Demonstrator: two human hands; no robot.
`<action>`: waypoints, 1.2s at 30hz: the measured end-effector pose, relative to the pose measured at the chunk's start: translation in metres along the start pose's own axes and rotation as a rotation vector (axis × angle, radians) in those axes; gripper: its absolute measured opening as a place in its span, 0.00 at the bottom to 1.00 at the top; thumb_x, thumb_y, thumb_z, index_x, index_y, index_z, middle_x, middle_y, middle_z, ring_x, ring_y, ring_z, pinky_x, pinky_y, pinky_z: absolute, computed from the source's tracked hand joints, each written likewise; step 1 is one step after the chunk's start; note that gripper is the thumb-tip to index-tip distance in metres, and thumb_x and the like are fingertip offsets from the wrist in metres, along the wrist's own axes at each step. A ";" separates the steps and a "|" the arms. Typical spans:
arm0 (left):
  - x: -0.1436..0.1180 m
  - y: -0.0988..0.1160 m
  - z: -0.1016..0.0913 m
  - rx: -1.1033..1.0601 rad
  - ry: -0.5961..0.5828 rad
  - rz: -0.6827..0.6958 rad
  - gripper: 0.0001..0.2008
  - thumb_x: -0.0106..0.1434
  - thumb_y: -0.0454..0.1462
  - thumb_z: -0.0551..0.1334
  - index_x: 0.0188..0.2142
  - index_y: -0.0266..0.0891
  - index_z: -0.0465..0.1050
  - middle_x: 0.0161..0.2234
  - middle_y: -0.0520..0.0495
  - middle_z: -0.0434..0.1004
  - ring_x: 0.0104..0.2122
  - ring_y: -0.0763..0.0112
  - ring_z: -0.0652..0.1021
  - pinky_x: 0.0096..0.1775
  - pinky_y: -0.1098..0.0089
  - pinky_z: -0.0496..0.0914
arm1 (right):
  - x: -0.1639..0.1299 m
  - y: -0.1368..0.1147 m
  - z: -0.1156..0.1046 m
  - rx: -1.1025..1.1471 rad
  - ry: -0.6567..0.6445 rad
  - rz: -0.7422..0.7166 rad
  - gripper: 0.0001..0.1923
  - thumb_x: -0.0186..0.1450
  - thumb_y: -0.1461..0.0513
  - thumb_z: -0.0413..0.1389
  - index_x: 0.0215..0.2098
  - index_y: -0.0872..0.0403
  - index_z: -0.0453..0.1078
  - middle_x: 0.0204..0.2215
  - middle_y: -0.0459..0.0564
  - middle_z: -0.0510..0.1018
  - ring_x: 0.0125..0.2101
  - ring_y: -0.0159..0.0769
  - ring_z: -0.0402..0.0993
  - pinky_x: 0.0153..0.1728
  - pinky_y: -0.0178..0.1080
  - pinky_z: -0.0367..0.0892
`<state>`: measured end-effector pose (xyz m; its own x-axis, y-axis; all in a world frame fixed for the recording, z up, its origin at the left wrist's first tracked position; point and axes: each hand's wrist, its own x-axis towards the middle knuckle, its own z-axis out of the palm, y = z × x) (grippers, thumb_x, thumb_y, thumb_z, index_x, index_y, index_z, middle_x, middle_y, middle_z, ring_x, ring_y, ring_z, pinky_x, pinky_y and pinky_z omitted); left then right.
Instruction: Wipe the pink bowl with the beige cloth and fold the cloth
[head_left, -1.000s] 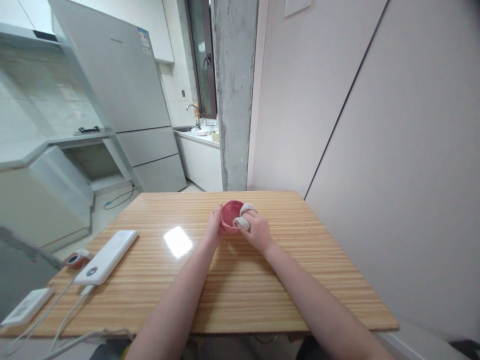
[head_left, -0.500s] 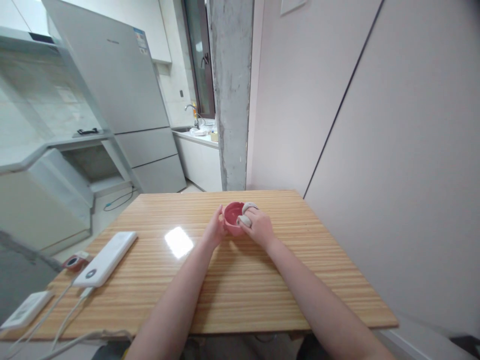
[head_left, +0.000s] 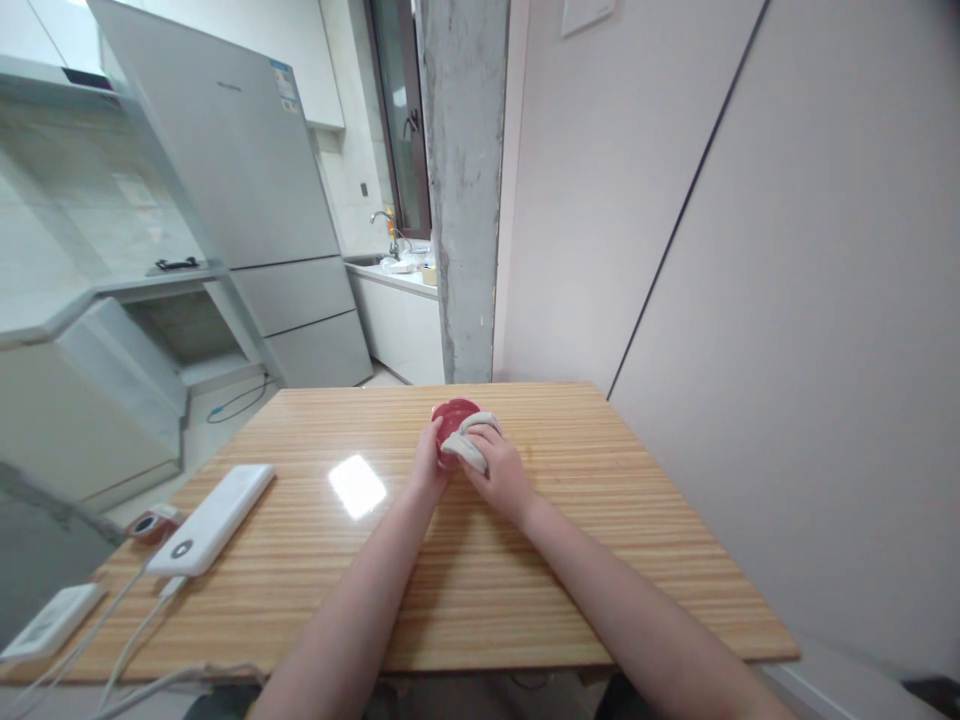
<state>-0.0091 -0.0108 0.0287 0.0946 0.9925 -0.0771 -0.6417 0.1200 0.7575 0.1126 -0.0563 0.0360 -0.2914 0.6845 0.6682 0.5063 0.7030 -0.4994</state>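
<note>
A small pinkish-red bowl point(head_left: 452, 414) is toward the far side of the wooden table, its inside partly facing me. My left hand point(head_left: 429, 456) grips the bowl's left side, fingers against its wall. In my right hand point(head_left: 504, 476) is a bunched light grey cloth point(head_left: 469, 448), closed between the fingers and lying over the bowl's near right rim. The cloth and hand hide the right part of the bowl.
On the left of the wooden table point(head_left: 600, 560) lie a white power bank point(head_left: 214, 520) with cables, a small red object point(head_left: 152, 525) and a white box-like device point(head_left: 52, 620). A pale wall point(head_left: 735, 330) rises at the right; a fridge point(head_left: 225, 150) stands behind.
The bowl has shifted slightly left and tilts more. My right hand has moved left with the cloth, which now covers more of the bowl's near rim.
</note>
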 end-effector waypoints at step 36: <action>-0.006 -0.003 0.013 -0.006 0.219 0.031 0.15 0.61 0.40 0.59 0.46 0.35 0.71 0.43 0.42 0.77 0.42 0.66 0.77 0.37 0.71 0.74 | 0.001 0.023 0.031 0.683 0.456 0.483 0.26 0.67 0.51 0.45 0.62 0.47 0.57 0.60 0.47 0.64 0.61 0.36 0.58 0.62 0.46 0.52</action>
<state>0.0020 -0.0171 0.0358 -0.0926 0.9767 -0.1935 -0.6464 0.0888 0.7578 0.0988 -0.0342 0.0082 0.2427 0.8910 0.3837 -0.1362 0.4229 -0.8959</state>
